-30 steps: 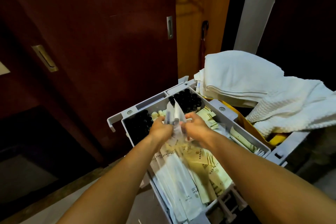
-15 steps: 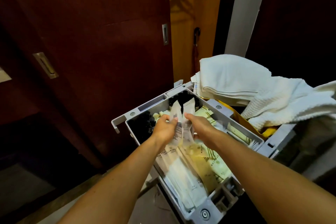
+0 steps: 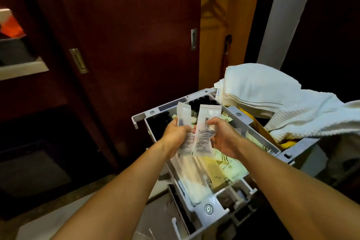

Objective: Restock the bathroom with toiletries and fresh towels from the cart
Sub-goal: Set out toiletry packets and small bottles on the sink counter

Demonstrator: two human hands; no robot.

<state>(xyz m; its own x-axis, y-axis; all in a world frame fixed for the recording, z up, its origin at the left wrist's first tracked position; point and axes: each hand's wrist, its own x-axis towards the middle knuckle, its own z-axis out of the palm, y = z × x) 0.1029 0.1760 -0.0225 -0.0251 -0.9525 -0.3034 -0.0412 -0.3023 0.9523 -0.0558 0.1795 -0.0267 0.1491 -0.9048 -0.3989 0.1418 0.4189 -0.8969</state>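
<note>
Packets [image 3: 202, 128] lifted higher above tray [image 3: 259, 138] holding sachets [image 3: 224, 169].

Counts at the cart
Two hands, left [image 3: 176, 132] and right [image 3: 224, 138]; two white sachets [image 3: 204, 130] held up; one gray tray [image 3: 253, 132]; one pile of white towels [image 3: 272, 99].

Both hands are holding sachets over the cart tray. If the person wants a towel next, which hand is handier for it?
Probably the right hand. The towels are piled on the cart's right side, nearer that hand. The left hand would have to cross over. Each hand grips a sachet, though, so one must be freed first.
</note>
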